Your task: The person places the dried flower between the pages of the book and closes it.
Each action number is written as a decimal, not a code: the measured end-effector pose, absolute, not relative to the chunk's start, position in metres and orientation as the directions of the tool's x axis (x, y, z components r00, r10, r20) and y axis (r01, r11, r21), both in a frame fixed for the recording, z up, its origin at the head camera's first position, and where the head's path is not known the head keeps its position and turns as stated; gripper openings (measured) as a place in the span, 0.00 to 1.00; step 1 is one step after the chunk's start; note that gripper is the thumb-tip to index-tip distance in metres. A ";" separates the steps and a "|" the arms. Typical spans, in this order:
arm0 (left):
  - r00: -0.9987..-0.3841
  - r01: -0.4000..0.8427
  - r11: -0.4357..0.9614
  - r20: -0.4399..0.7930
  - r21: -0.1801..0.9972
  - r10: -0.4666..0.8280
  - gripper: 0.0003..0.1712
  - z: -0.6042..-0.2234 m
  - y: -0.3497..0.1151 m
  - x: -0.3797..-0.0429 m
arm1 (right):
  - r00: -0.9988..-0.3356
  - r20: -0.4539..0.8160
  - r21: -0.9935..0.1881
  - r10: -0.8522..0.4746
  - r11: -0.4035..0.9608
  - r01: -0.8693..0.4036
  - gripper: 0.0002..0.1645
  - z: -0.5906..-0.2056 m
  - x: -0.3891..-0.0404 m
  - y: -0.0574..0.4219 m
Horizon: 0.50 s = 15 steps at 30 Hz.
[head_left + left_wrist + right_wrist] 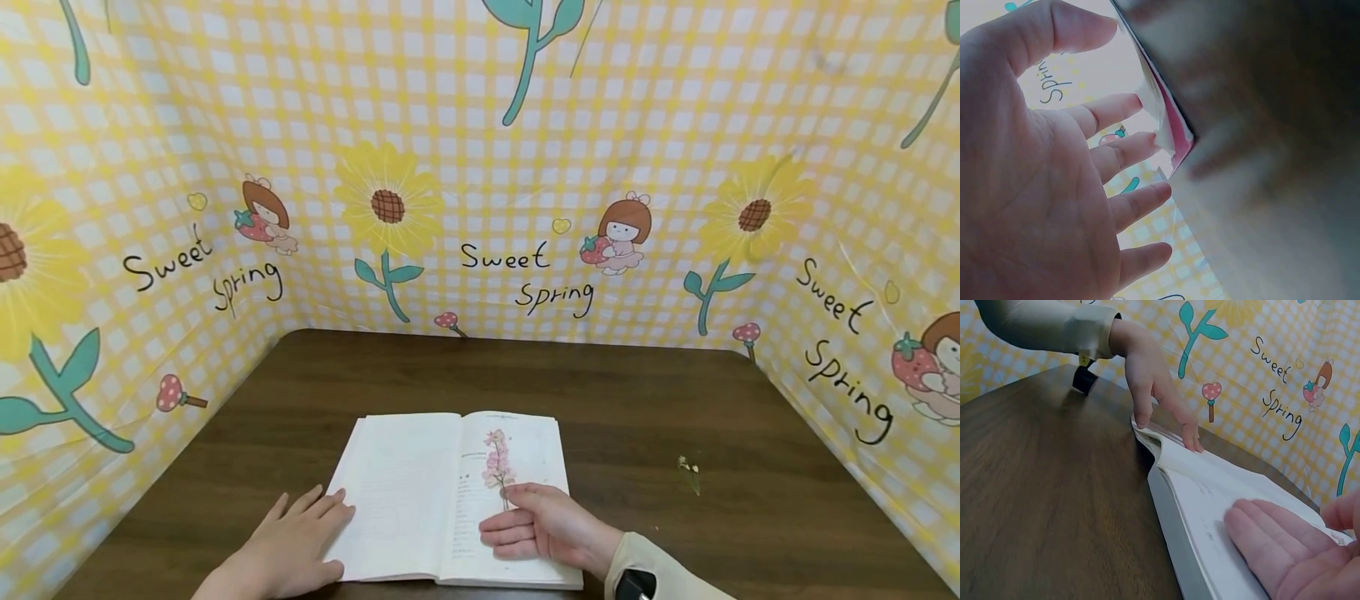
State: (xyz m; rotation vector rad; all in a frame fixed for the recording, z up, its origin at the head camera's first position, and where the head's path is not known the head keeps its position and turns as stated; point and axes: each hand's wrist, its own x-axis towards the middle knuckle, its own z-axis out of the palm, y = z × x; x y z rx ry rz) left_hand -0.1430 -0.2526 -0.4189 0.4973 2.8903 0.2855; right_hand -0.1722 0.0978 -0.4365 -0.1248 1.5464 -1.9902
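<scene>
An open book [397,500] lies on the table with white pages up. Over its right page, a sprig of pink flowers [497,462] points away from me. My right hand [551,525] holds the lower stem near the thumb, its palm turned up and the other fingers stretched over the page. Part of the stem is hidden at that hand. At the book's left edge rests my left hand [292,542], fingers spread and touching the page margin. The left wrist view shows these fingers [1129,150] against the book's edge and corner.
A small sprig with pale blossoms [688,473] lies on the brown table [360,375] to the right of the book. Checked yellow cloth [480,167] with printed sunflowers stands around the back and sides. A black watch-like device [636,583] is on the right wrist.
</scene>
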 end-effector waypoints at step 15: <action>-0.930 0.304 0.931 -0.151 0.203 0.336 0.36 -0.421 -0.252 -0.143 | -0.661 -0.254 -0.943 -0.707 0.029 0.332 0.29 -0.421 -0.165 0.132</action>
